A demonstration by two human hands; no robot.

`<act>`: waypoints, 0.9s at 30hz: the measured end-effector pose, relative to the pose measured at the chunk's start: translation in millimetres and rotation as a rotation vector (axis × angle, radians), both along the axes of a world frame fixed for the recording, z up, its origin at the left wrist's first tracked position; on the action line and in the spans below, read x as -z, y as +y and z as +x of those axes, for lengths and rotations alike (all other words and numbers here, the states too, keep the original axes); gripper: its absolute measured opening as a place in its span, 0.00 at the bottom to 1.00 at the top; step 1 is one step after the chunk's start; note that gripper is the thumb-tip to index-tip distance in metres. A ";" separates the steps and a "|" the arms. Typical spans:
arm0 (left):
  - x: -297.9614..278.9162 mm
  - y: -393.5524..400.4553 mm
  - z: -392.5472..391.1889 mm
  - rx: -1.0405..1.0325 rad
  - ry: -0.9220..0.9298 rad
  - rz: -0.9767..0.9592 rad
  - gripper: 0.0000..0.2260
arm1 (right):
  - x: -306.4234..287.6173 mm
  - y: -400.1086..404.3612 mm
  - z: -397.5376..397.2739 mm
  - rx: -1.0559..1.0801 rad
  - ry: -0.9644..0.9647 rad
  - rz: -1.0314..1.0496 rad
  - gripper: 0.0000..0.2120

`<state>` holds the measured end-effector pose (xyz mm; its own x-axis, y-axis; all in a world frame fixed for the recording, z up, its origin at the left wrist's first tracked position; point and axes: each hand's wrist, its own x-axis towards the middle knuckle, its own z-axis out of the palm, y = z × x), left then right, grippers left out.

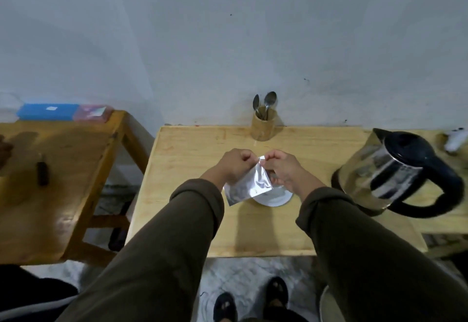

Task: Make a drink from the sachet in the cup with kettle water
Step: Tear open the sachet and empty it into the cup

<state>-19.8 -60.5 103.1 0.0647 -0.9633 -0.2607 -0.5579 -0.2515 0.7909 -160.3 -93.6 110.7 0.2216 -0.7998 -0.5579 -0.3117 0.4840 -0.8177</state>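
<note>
A silver foil sachet [249,185] hangs between my hands above the wooden table [192,149]. My left hand [234,166] pinches its top edge on the left, and my right hand [283,169] pinches the top corner on the right. Both hands are closed on the sachet's upper edge. Below and behind the sachet sits a white saucer [274,199]; a cup on it is mostly hidden by my right hand and the sachet. A steel kettle with a black lid and handle [395,172] stands at the right side of the table.
A wooden holder with two spoons [264,125] stands at the back edge by the wall. A second wooden table [58,169] at the left carries a dark small object [42,172] and blue and pink boxes [48,111]. My feet show on the floor below.
</note>
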 end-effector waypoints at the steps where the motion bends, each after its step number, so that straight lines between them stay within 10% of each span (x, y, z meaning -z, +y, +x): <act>1: -0.2 -0.7 -3.8 -0.007 0.003 -0.009 0.11 | -0.9 0.4 -2.8 0.013 0.004 -0.002 0.11; 27: -9.3 -39.0 -63.9 -0.407 0.204 0.246 0.08 | -4.1 -39.7 -35.1 -0.326 0.326 -0.702 0.05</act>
<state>-83.7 -99.5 112.5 0.3456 -0.7792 -0.5229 -0.2170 -0.6085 0.7633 -195.4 -133.3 114.8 0.4162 -0.9088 -0.0309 -0.6205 -0.2589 -0.7402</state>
